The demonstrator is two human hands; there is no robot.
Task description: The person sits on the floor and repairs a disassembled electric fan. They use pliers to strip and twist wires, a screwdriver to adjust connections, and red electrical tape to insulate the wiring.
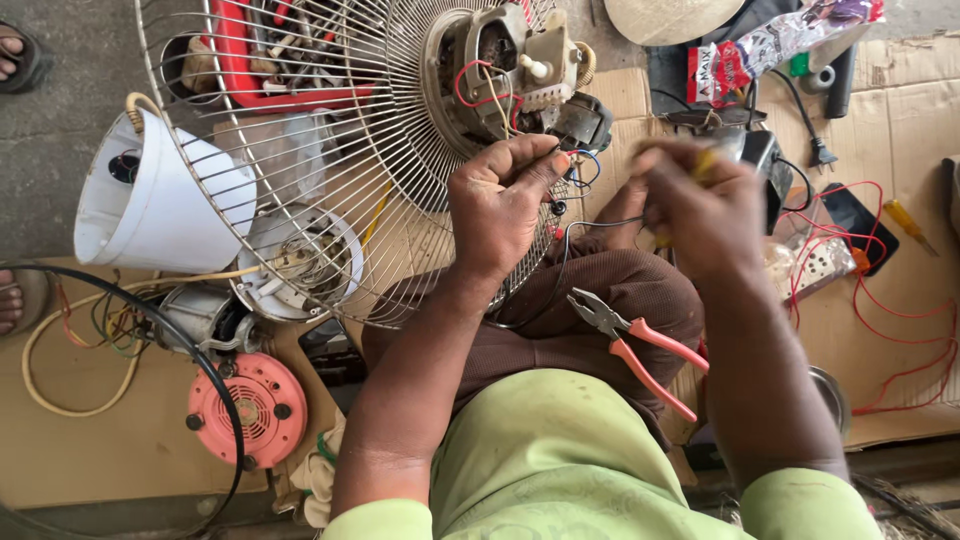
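The fan motor sits at about 12 o'clock in the view, bare of its cover, mounted behind the wire fan guard, whose upper rim is cut off by the top edge. Thin wires trail from the motor down toward both hands. The left hand is closed in a narrow pinch just below the motor at 12 o'clock; what its fingertips grip is hidden, likely a wire end. The right hand, at 1 o'clock, is motion-blurred and curled around something yellowish that I cannot make out. Red-handled pliers lie on the person's lap at centre. A white plastic cone housing lies at 9 o'clock, and a pink round vented part at 8 o'clock, partly crossed by a black cable.
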